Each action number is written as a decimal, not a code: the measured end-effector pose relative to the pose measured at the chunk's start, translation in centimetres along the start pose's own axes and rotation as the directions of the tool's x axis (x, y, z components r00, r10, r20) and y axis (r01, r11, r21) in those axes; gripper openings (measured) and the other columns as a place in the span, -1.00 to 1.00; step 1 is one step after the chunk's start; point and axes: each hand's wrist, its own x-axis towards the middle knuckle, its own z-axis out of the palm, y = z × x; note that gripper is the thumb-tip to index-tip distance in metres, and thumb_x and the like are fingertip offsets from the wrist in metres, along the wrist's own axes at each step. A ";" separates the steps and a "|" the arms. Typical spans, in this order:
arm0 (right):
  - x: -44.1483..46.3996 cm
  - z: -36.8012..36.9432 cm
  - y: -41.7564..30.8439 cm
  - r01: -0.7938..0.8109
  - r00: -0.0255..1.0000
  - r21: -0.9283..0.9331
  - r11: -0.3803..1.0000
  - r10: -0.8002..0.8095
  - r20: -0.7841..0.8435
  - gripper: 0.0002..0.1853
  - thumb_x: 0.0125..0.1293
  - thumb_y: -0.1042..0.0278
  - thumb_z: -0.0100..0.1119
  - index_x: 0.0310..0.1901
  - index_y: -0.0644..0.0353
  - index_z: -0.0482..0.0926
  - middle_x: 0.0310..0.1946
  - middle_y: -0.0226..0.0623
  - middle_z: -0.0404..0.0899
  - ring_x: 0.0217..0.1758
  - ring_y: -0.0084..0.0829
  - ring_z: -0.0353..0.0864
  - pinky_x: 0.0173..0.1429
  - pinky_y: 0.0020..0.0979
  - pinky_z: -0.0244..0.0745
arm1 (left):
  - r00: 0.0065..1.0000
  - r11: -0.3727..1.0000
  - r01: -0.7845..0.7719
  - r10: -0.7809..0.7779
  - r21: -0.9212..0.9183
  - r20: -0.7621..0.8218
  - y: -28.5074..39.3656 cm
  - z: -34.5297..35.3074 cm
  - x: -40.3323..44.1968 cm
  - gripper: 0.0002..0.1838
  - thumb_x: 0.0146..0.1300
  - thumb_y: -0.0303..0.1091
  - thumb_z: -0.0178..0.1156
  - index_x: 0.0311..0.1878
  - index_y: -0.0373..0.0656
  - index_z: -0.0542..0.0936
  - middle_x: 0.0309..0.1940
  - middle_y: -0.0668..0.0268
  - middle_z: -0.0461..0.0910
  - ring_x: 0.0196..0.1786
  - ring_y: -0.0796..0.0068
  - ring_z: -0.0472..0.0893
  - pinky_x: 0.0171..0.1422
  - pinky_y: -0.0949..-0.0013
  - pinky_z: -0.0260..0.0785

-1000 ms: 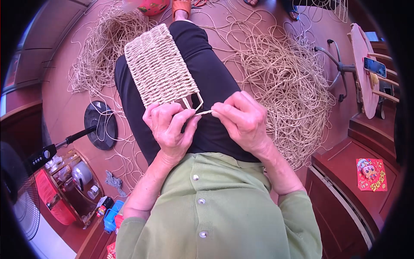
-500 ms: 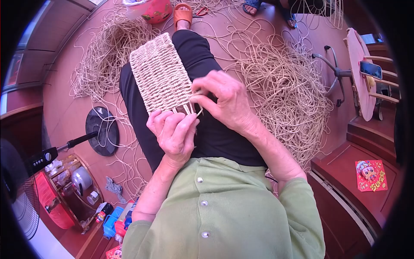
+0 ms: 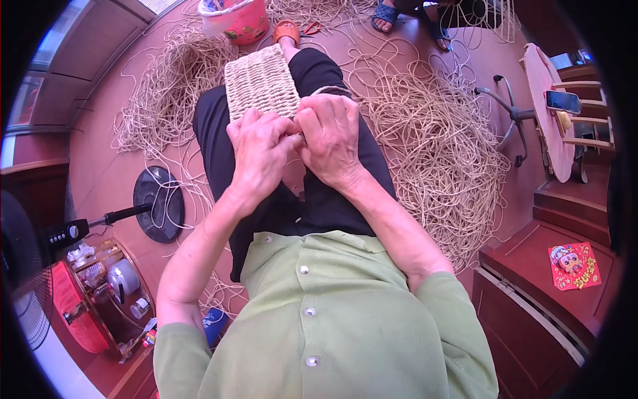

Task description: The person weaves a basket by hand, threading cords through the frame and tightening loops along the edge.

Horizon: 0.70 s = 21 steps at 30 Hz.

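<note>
A woven cord panel [image 3: 260, 83] in pale beige lies across the dark-trousered lap, its lower edge covered by both hands. My left hand [image 3: 261, 149] is closed at that edge, fingertips pinching it. Pressed against it, my right hand [image 3: 327, 137] is closed at the panel's lower right corner, and a piece of cord sticks out above its knuckles. The strand between the fingertips is mostly hidden.
Heaps of loose cord [image 3: 452, 153] cover the floor right and left. A fan with a black base [image 3: 158, 203] stands left, a red bucket [image 3: 246, 23] ahead. Another person's sandalled feet [image 3: 384, 16] are at the top. A wheeled stand [image 3: 518, 114] and red cabinet [image 3: 525, 266] are right.
Both hands have come together at the panel's lower edge, the right one now closed beside the left. The panel has shifted slightly right in view, with its top tilted away.
</note>
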 end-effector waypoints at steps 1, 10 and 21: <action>-0.3 -0.6 0.0 0.002 1.000 0.013 1.000 -0.002 -0.006 -0.68 0.05 0.34 0.40 -0.13 0.09 0.57 -0.08 -0.38 0.54 0.04 -0.28 0.55 0.21 -0.11 0.30 | 0.999 1.000 0.014 -0.014 -0.009 0.041 0.0 -0.1 0.2 -0.80 0.29 -0.15 0.35 -0.24 -0.07 0.75 -0.30 0.46 0.62 -0.09 0.35 0.48 0.21 0.18 0.13; -2.9 -6.4 -1.7 -0.153 0.970 0.278 0.948 0.090 0.227 -0.84 0.08 0.50 0.35 -0.39 0.16 0.52 0.00 -0.21 0.54 0.17 -0.12 0.51 0.24 -0.07 0.36 | 0.987 0.987 -0.157 0.155 0.026 0.051 -0.5 -0.3 -1.6 -0.80 0.26 -0.23 0.41 -0.12 -0.07 0.75 -0.29 0.42 0.62 -0.01 0.32 0.49 0.24 0.15 0.15; 0.4 -25.0 -1.1 -0.627 0.678 0.708 0.326 0.675 0.290 -0.53 0.66 0.11 0.06 -0.39 0.32 0.48 -0.41 -0.39 0.32 -0.48 -0.63 0.21 -0.44 -0.48 0.10 | 0.928 0.971 -0.202 0.232 0.128 -0.292 0.1 2.6 -2.8 -0.79 0.08 -0.22 0.56 -0.27 -0.05 0.77 -0.40 0.46 0.62 -0.13 0.36 0.54 0.15 0.20 0.20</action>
